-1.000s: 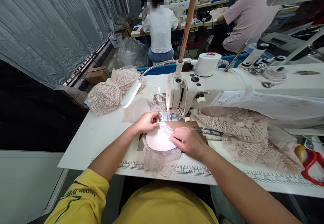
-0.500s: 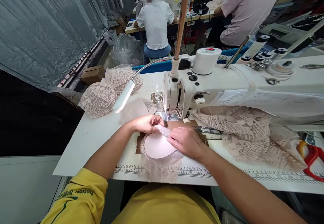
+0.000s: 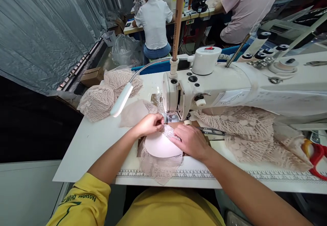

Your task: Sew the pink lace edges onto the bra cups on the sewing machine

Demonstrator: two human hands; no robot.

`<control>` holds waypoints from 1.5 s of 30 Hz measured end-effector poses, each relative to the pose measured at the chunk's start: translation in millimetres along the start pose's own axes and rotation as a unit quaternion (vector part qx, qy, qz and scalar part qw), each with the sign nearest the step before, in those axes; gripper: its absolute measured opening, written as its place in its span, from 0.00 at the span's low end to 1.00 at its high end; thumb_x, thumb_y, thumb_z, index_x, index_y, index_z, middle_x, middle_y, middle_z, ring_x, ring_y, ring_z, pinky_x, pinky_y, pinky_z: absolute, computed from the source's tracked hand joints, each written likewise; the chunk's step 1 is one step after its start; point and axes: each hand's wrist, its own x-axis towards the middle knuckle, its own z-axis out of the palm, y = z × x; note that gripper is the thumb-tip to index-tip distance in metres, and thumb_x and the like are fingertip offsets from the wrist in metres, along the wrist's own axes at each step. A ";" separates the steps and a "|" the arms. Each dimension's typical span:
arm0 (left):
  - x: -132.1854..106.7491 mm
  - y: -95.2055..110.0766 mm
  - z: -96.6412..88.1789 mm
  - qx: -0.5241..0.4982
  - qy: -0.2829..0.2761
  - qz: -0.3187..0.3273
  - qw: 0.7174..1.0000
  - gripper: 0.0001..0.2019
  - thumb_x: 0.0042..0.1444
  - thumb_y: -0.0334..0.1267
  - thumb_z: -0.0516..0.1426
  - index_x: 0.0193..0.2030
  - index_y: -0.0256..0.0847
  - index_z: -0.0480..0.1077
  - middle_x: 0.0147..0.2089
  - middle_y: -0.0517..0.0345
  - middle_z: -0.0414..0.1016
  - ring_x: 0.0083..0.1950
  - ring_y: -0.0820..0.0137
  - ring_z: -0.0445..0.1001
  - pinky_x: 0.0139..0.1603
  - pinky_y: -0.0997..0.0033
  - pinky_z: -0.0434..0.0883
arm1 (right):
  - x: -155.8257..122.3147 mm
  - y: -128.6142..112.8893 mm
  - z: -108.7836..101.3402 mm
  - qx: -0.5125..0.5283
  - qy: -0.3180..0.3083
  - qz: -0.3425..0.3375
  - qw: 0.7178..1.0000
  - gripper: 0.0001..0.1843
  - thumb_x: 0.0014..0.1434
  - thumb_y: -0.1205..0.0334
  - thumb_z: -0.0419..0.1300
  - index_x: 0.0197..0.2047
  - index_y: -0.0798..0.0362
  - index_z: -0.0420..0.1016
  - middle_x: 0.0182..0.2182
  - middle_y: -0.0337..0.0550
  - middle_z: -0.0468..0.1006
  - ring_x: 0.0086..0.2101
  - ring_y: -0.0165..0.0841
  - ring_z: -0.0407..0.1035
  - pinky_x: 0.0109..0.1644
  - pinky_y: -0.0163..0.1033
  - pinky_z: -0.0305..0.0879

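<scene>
Under the needle area of a white sewing machine (image 3: pixel 204 83), a smooth pale oval pad (image 3: pixel 160 146) lies over sheer beige lace fabric (image 3: pixel 159 169). My left hand (image 3: pixel 150 124) pinches the lace at the pad's far edge, close to the presser foot (image 3: pixel 172 118). With curled fingers, my right hand (image 3: pixel 190 140) grips the lace at the pad's right side, thumb along the pad. Its fingertips are partly hidden. A dark slim metal tool (image 3: pixel 212 131) sticks out behind that hand; whether the hand touches it I cannot tell.
Lace cup pieces (image 3: pixel 98 101) lie at the left, below a lamp (image 3: pixel 122 100). More lace (image 3: pixel 250 134) is heaped under the machine arm, beside red-handled scissors (image 3: pixel 318 159). A printed ruler (image 3: pixel 194 175) runs along the front edge. Two people sit at machines beyond.
My left hand has moved slightly away from me along the lace edge. The folded lace strip between my hands now lies flatter over the pad's far edge. The view shifted slightly.
</scene>
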 end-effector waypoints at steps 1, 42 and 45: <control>2.5 1.1 4.9 0.025 0.010 0.016 1.000 0.03 0.50 0.28 0.54 0.31 0.38 0.65 0.27 0.63 0.69 0.29 0.75 0.68 0.31 0.78 0.64 | 0.8 -0.1 -0.8 -0.008 -0.004 0.004 1.000 0.12 0.61 0.56 0.57 0.31 0.54 0.74 0.30 0.42 0.74 0.29 0.32 0.61 0.34 0.38 0.51; -8.1 -1.9 -1.7 0.366 -0.013 0.209 0.907 0.21 0.61 0.37 0.50 0.59 0.31 0.65 0.58 0.39 0.69 0.59 0.56 0.67 0.60 0.57 0.67 | 12.2 -0.1 1.6 -0.025 -0.049 0.108 0.993 0.16 0.62 0.65 0.52 0.49 0.51 0.76 0.41 0.49 0.79 0.39 0.40 0.71 0.42 0.42 0.65; -13.9 -0.8 -0.4 0.398 0.015 0.220 0.890 0.18 0.61 0.32 0.49 0.57 0.33 0.67 0.59 0.42 0.69 0.59 0.55 0.66 0.61 0.51 0.64 | 9.2 6.2 0.4 0.008 -0.006 0.100 0.995 0.18 0.60 0.71 0.50 0.47 0.52 0.77 0.40 0.48 0.80 0.39 0.39 0.72 0.44 0.41 0.67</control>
